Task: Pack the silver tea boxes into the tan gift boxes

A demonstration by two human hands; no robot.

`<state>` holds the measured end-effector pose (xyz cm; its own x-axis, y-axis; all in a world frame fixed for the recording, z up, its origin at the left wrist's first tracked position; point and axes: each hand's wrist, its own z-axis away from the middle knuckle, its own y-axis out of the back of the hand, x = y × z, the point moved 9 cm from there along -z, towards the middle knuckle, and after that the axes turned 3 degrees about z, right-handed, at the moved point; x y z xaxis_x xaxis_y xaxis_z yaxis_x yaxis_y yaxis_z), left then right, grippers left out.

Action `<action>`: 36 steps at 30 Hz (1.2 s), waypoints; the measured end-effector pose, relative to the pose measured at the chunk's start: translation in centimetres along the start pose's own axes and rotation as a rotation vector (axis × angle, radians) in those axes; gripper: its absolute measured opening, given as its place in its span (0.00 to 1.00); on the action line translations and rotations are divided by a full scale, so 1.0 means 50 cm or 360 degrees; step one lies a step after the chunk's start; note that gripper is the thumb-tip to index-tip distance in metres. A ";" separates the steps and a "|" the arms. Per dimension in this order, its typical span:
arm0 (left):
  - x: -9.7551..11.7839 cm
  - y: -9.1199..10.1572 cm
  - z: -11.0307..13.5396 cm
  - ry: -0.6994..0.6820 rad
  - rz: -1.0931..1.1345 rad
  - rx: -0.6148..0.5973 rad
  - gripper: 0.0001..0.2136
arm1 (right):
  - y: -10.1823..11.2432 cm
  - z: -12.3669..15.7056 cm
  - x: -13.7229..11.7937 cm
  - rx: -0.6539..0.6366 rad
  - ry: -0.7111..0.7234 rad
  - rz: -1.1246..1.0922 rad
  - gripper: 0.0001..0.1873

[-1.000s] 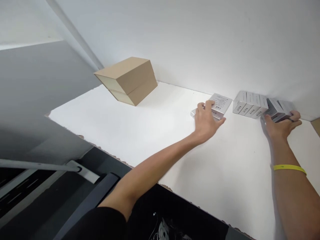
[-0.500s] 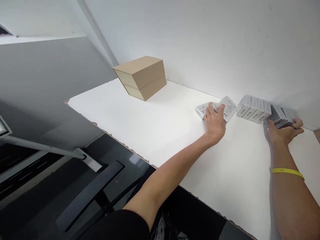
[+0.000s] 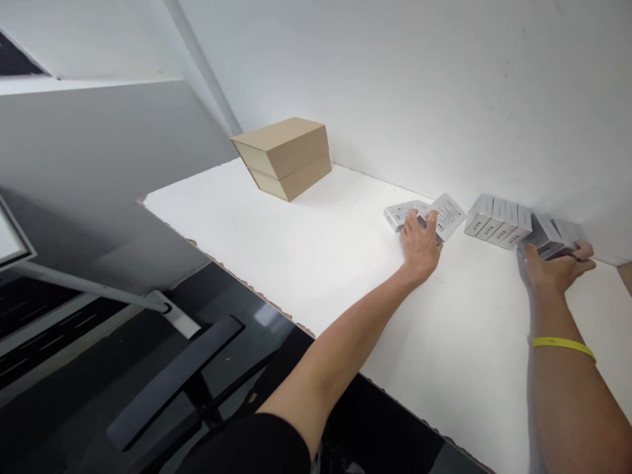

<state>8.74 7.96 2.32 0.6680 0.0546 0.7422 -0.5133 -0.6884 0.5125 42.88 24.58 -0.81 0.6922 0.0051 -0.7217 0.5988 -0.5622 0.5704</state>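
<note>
My left hand (image 3: 419,249) is closed on a small silver-white printed carton (image 3: 448,216), held tilted beside the thumb. Under and past its fingertips lie other cartons of the same kind, including a flat one (image 3: 396,216) at the left. Farther right, several matching cartons (image 3: 498,222) stand in a row near the wall. My right hand (image 3: 555,268) spans the leaning cartons (image 3: 547,236) at the right end of that row, its thumb on the near left side and its fingers round the right side. Its palm side is partly hidden.
Two stacked brown boxes (image 3: 296,158) with pale ends sit at the back left of the white table (image 3: 276,257). A wall (image 3: 419,99) runs behind the table. Below its ragged front edge is a dark chair armrest (image 3: 178,382).
The view has shifted slightly. My left fingers have moved a little on the cartons, and more of a carton behind them shows. My right hand keeps its grasp on the leaning cartons.
</note>
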 end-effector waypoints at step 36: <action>-0.118 0.150 -0.208 -0.0477 0.0471 -0.0773 0.36 | -0.005 -0.007 0.014 -0.0071 0.0050 0.0106 0.49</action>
<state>-4.65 9.99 6.28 0.5461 -0.3405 0.7654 -0.8376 -0.2332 0.4939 43.37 24.99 -1.31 0.7427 -0.0047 -0.6696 0.5681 -0.5247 0.6339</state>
